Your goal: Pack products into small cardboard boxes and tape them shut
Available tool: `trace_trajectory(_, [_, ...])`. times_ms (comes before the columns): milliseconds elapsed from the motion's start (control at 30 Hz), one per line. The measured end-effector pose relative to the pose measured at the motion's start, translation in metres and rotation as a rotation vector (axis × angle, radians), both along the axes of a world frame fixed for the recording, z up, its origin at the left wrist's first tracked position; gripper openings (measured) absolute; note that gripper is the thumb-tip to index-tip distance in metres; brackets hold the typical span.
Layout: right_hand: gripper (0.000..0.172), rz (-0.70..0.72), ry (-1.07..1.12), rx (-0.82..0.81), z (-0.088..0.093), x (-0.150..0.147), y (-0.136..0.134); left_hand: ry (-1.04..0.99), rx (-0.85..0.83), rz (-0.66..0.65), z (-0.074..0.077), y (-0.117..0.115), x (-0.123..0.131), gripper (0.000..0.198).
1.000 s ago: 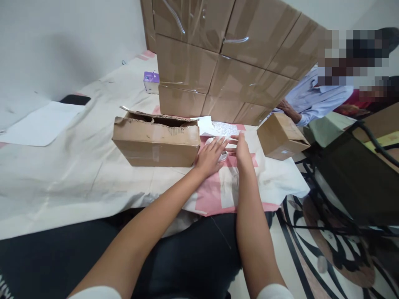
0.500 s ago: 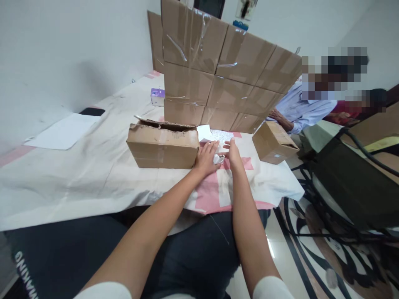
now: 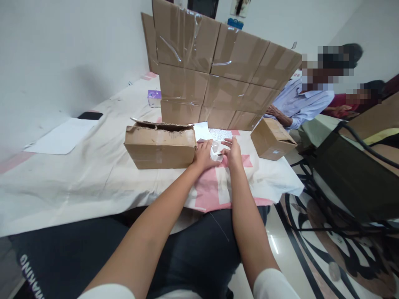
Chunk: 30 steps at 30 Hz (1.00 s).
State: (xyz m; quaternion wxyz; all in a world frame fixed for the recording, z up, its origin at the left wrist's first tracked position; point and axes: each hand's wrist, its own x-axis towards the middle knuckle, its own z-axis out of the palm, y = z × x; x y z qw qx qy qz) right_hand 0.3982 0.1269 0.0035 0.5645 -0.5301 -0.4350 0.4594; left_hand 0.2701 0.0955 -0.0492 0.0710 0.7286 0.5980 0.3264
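Note:
A small white object (image 3: 215, 152) lies on the cloth-covered table between my two hands; its exact shape is hard to make out. My left hand (image 3: 205, 155) is at its left side, fingers spread, beside the right end of a long cardboard box (image 3: 160, 147). To the right of the white object is my right hand (image 3: 232, 152), fingers apart, with fingertips close to it. Just beyond my hands lie a white paper (image 3: 202, 131) and a patterned sheet (image 3: 220, 134).
A wall of taped cardboard boxes (image 3: 215, 74) rises behind. A smaller box (image 3: 272, 139) stands right. Paper (image 3: 60, 136), a black phone-like item (image 3: 90, 116) and a purple-topped box (image 3: 154, 99) are left. Two people sit at the right, near a dark chair (image 3: 349, 182).
The white object has tipped or turned between my hands and shows more of its surface. My left hand has shifted slightly left. The view has moved a little.

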Motion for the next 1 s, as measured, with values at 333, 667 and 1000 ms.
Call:
trace_trajectory(333, [0.012,0.011,-0.138,0.097,-0.003,0.003,-0.006,-0.004,-0.007,0.017,-0.004,0.001,-0.002,0.112])
trace_trajectory(667, [0.030,0.070,-0.300,0.126,-0.024,0.005,0.004,0.011,-0.017,0.022,-0.001,-0.001,-0.001,0.112])
trace_trajectory(1000, [0.033,0.085,-0.363,0.164,-0.034,-0.004,0.003,0.029,-0.013,0.024,-0.005,-0.001,-0.001,0.114])
